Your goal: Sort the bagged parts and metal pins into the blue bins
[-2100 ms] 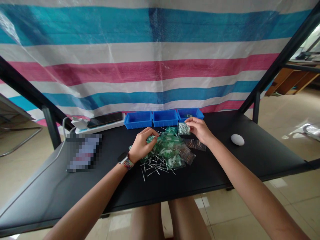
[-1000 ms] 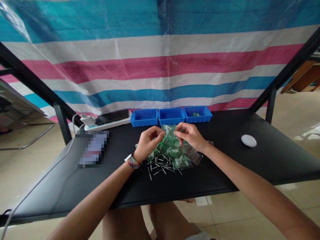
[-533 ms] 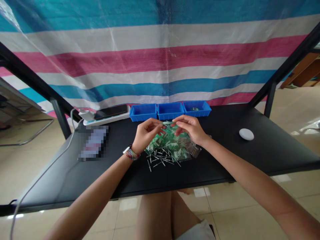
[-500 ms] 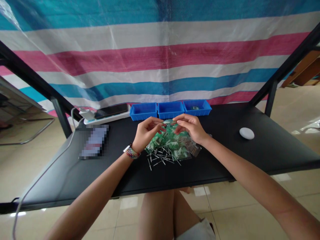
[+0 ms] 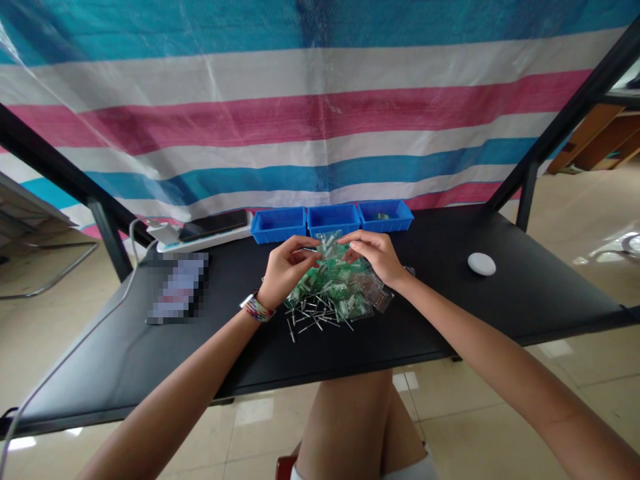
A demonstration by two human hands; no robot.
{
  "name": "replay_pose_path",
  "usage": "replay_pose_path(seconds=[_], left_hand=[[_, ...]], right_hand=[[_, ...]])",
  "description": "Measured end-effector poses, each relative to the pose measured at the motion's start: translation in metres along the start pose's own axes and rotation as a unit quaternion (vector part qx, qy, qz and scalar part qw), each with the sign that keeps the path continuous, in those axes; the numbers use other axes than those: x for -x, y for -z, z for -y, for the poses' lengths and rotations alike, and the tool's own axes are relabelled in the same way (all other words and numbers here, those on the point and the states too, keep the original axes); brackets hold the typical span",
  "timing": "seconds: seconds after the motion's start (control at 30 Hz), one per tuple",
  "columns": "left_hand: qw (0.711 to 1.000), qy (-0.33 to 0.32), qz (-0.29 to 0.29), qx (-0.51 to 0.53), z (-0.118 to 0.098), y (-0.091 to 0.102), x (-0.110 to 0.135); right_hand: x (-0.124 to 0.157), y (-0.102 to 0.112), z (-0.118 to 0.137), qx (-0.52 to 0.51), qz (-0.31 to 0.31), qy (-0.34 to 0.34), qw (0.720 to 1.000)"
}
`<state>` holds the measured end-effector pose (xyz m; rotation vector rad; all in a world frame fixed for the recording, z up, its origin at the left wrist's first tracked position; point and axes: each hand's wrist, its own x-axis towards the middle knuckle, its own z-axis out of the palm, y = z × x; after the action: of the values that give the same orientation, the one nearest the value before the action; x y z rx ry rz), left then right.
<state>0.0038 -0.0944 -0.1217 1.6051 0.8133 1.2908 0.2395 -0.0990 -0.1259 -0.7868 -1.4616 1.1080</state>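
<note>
A heap of small clear and green plastic bags (image 5: 345,290) lies mid-table, with loose metal rivets (image 5: 310,321) scattered at its near edge. Both hands hover over the heap's far side. My left hand (image 5: 285,267) and my right hand (image 5: 373,252) each pinch one side of a small clear bag (image 5: 330,245) holding metal pieces, raised just above the heap. A beaded bracelet and a watch sit on my left wrist.
Three blue bins (image 5: 330,219) line the black table's (image 5: 500,313) far edge; the right one holds a bag. A white puck (image 5: 481,263) lies at right. A phone (image 5: 213,224) on a power strip and a blurred card (image 5: 177,295) sit at left. Black frame posts flank the table.
My right hand put a bag near the right bin, then came back to the heap's middle. Both hands now pinch a small bag between them. The view drifted slightly.
</note>
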Motion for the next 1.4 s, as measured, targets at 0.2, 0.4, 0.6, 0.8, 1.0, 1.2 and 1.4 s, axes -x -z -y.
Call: replay_pose_path(seconds=[0.2, 0.4, 0.6, 0.8, 1.0, 1.2, 1.4], left_hand=[[1.000, -0.011, -0.011, 0.005, 0.002, -0.001, -0.001], [0.999, -0.026, -0.024, 0.020, 0.004, -0.003, -0.001], [0.999, -0.036, -0.022, 0.011, 0.003, -0.003, -0.001], [0.999, -0.032, -0.030, -0.002, 0.005, 0.000, 0.000], [0.999, 0.001, -0.033, 0.009, -0.005, 0.000, -0.001], [1.000, 0.015, 0.000, -0.009, -0.009, 0.000, 0.002], [0.998, -0.029, 0.014, -0.047, -0.004, 0.000, 0.004]], right_hand=[[0.000, 0.002, 0.001, -0.005, 0.005, 0.008, 1.000], [0.001, 0.004, 0.001, 0.024, 0.012, 0.019, 0.999], [0.005, 0.004, 0.000, 0.028, 0.000, 0.033, 0.999], [0.009, 0.000, 0.001, -0.002, 0.002, 0.022, 1.000], [0.009, -0.002, 0.004, -0.105, 0.002, -0.075, 0.992], [0.009, -0.004, 0.001, -0.160, 0.021, -0.146, 0.976], [0.010, -0.003, 0.001, -0.167, 0.028, -0.136, 0.976]])
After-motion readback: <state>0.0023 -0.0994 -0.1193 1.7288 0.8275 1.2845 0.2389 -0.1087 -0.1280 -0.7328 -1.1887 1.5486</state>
